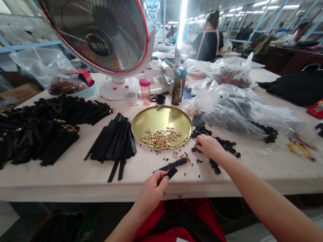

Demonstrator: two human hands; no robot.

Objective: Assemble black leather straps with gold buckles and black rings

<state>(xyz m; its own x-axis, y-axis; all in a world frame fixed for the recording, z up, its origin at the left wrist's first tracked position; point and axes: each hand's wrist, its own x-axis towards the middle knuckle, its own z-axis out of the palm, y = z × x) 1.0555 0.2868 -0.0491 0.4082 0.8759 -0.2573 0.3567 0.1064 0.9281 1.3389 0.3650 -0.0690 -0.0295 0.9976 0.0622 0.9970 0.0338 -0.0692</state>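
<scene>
My left hand (153, 187) pinches a short black strap (171, 174) near the table's front edge. Just behind it lies another black strap (172, 164) with a gold buckle at its right end. My right hand (208, 145) reaches down to a scattered heap of small black loops (227, 144), its fingers closed at the heap's left edge; whatever is between the fingertips is too small to make out. A round gold tray (161, 115) holds a pile of small gold buckles (163, 138), and one loose buckle (175, 154) lies in front of it. Left of the tray is a fanned stack of black straps (112, 140).
Heaps of buckled black straps (34, 131) cover the table's left. Behind the tray stand a large fan (98, 31), a pink-lidded cup (145, 91) and a dark bottle (177, 86). Plastic bags (235, 104) and yellow-handled pliers (299, 150) lie right. A person (208, 42) is farther back.
</scene>
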